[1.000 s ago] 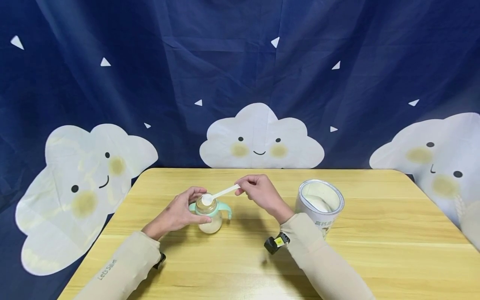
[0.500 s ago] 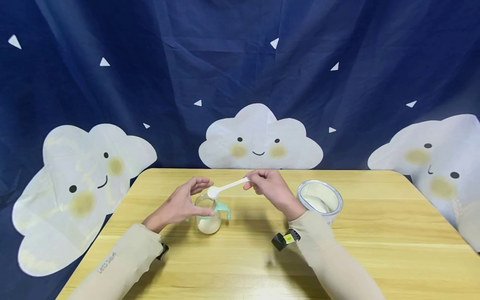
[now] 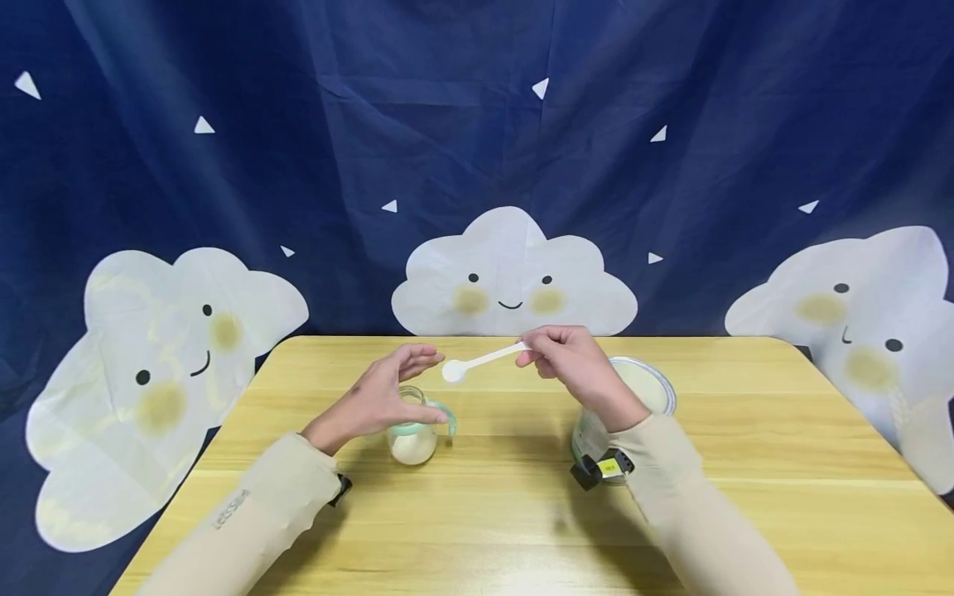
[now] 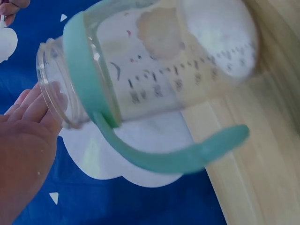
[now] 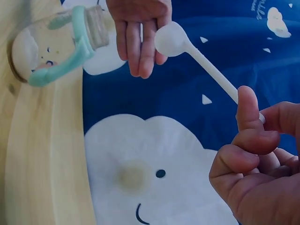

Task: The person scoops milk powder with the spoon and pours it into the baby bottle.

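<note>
An uncapped baby bottle (image 3: 413, 449) with mint-green handles stands upright on the table, pale powder in its bottom. The left wrist view shows measuring marks on the bottle's (image 4: 154, 93) clear wall. My left hand (image 3: 376, 399) is spread around the bottle's neck area, fingers extended and slightly above it, partly covering it in the head view. To the right, my right hand (image 3: 574, 368) pinches the handle end of a white measuring scoop (image 3: 488, 358). The scoop's round bowl (image 5: 170, 39) is up in the air, right of the bottle mouth.
A large powder tin (image 3: 590, 434), lidless, stands behind my right wrist, which hides part of it. Everything stands on a light wooden table (image 3: 477, 513). Behind it hangs a dark blue curtain (image 3: 447, 124) printed with white clouds.
The scoop has moved from over the bottle mouth, up and right, toward the tin. My left hand has let go of the bottle and lifted slightly to the right.
</note>
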`<action>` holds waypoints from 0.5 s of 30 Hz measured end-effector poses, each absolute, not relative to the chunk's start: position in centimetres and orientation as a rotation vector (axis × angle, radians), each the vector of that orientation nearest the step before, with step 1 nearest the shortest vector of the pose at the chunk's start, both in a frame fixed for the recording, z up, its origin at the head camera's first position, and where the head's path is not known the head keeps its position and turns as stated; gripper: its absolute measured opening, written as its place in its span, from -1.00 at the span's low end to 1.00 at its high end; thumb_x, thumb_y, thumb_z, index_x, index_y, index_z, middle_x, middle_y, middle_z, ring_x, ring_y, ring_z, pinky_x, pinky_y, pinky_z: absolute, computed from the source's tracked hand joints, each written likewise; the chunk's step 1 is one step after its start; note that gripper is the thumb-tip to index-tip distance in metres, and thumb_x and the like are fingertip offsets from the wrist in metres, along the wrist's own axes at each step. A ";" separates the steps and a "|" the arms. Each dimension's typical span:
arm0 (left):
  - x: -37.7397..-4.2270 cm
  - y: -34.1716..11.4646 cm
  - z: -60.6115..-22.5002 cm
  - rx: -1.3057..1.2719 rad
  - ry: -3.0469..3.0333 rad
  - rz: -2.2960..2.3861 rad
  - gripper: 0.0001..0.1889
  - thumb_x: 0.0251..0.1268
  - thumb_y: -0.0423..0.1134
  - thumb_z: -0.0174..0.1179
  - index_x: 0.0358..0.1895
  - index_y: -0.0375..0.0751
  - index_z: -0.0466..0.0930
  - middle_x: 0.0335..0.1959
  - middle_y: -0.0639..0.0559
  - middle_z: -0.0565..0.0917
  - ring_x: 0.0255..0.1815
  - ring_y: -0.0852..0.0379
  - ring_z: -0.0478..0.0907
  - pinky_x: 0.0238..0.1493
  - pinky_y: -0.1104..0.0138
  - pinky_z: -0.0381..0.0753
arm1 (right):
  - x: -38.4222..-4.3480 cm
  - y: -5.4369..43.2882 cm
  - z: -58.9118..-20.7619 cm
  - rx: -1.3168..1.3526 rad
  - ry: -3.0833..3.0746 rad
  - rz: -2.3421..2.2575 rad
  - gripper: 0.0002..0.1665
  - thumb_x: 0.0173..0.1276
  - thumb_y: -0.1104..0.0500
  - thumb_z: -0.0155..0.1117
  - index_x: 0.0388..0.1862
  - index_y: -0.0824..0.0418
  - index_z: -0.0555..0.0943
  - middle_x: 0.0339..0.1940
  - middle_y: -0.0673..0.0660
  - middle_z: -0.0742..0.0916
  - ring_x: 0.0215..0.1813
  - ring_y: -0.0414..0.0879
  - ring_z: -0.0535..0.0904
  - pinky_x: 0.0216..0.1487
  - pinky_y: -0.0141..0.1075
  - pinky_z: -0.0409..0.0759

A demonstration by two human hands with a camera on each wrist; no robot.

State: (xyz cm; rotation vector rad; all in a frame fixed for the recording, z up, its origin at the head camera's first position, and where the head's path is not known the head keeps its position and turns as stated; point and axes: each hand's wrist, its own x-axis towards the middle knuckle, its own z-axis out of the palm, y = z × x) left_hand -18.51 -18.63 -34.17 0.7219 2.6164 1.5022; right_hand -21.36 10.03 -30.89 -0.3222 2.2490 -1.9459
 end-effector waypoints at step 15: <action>-19.1 -15.4 -33.9 0.754 2.574 1.521 -0.08 -0.09 -0.21 0.62 0.37 -0.33 0.30 0.35 -0.12 0.49 0.42 -0.03 0.37 0.42 0.04 0.33 | -20.8 14.6 -30.0 -0.282 2.203 -2.064 -0.69 0.47 0.31 0.05 -0.04 0.60 0.53 -0.57 -0.05 0.68 -0.58 -0.29 0.28 -0.52 -0.49 0.25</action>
